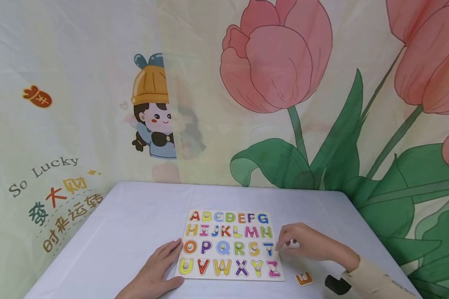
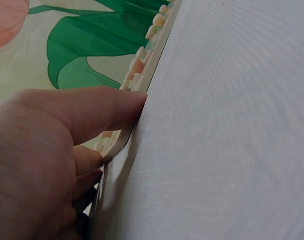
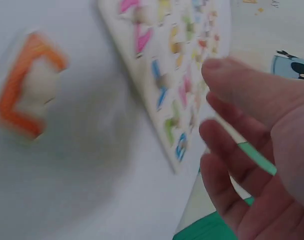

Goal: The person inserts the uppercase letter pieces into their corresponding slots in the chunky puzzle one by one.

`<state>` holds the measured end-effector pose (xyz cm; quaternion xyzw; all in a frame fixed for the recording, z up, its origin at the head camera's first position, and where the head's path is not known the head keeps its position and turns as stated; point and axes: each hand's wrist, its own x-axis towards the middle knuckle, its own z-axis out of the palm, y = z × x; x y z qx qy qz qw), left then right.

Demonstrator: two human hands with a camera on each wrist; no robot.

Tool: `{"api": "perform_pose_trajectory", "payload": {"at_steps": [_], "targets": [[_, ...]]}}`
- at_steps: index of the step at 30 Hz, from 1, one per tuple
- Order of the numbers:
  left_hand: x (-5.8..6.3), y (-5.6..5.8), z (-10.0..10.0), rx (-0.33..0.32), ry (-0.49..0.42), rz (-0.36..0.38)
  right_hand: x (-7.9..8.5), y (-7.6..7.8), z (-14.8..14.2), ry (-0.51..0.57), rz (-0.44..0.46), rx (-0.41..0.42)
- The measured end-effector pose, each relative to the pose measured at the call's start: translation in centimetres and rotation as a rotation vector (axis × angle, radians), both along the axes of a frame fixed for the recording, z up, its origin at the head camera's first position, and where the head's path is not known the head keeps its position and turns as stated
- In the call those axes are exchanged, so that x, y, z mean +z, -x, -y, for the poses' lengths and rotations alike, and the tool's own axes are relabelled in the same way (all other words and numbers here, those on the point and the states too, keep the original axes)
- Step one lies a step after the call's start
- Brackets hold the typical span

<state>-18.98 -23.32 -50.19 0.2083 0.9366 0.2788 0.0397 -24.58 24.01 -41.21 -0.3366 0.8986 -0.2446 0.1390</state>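
Note:
A white alphabet puzzle board (image 1: 232, 239) lies flat on the table, its coloured letters bearing small knobs. My left hand (image 1: 155, 265) rests at its lower left corner, fingers along the left edge and thumb by the front edge. The left wrist view shows the thumb (image 2: 116, 107) touching the board's rim. My right hand (image 1: 303, 243) hovers beside the right edge near the T, fingers loosely bent. Nothing shows between its fingers in the right wrist view. Below it, off the board, lies a loose orange E piece (image 1: 304, 279) with a pale knob, blurred in the right wrist view.
A white cloth covers the table (image 1: 134, 216). Behind it hangs a curtain (image 1: 202, 41) printed with tulips and a cartoon child. A black object (image 1: 338, 285) sits at my right wrist beside the beige sleeve (image 1: 374, 276).

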Motion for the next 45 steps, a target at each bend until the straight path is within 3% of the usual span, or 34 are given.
{"api": "perform_pose_trajectory", "payload": {"at_steps": [8,11,18,31,39,45], "targets": [[-0.8,-0.1,0.4,-0.01,0.026,-0.189,-1.2,-2.1,-3.9,0.029,0.142,0.103],[-0.7,-0.1,0.3,-0.012,0.03,-0.167,-1.9,-2.2,-4.6,0.026,0.154,0.112],[-0.2,0.2,0.1,-0.003,0.012,-0.032,-3.0,-2.2,-5.2,0.01,0.113,0.128],[-0.8,-0.2,0.3,-0.025,0.017,-0.212,-2.5,-2.2,-4.6,-0.04,0.013,0.154],[-0.5,-0.2,0.4,-0.033,0.021,-0.216,-1.7,-0.5,-1.9,0.025,-0.031,0.022],[-2.0,0.2,0.6,-0.037,0.008,-0.29,-1.8,1.6,1.5,0.076,-0.149,-0.069]]}}
